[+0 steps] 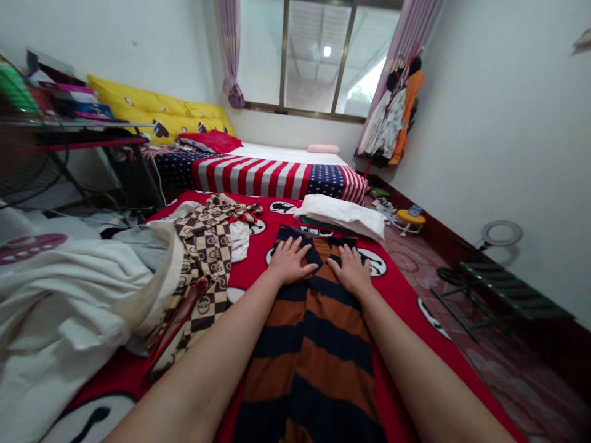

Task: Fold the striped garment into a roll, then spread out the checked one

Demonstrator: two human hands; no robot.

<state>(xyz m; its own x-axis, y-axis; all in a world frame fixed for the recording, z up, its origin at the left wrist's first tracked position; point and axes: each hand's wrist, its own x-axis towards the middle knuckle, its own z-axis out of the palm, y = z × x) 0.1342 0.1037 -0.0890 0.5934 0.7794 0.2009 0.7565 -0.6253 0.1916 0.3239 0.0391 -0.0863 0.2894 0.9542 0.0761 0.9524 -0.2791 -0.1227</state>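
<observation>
Striped pants [314, 344] in navy and brown lie lengthwise on a red patterned bedspread [406, 344], their top end away from me. My left hand [290, 261] rests flat on the upper left part, fingers stretched out. On the upper right part my right hand [351, 269] also lies flat, its fingers spread. Neither hand grips the cloth. Beyond the pants lies a folded white cloth [341, 215] on top of a dark green one. Left of them is a brown and cream checked garment [210, 252] with red trim.
Rumpled white cloth [60, 307] is heaped at the left. A fan [28, 141] and a cluttered desk [106, 138] stand behind it. Against the window is a bed with a flag-pattern cover [249, 175]. A green folding stool [508, 289] stands on the floor at the right.
</observation>
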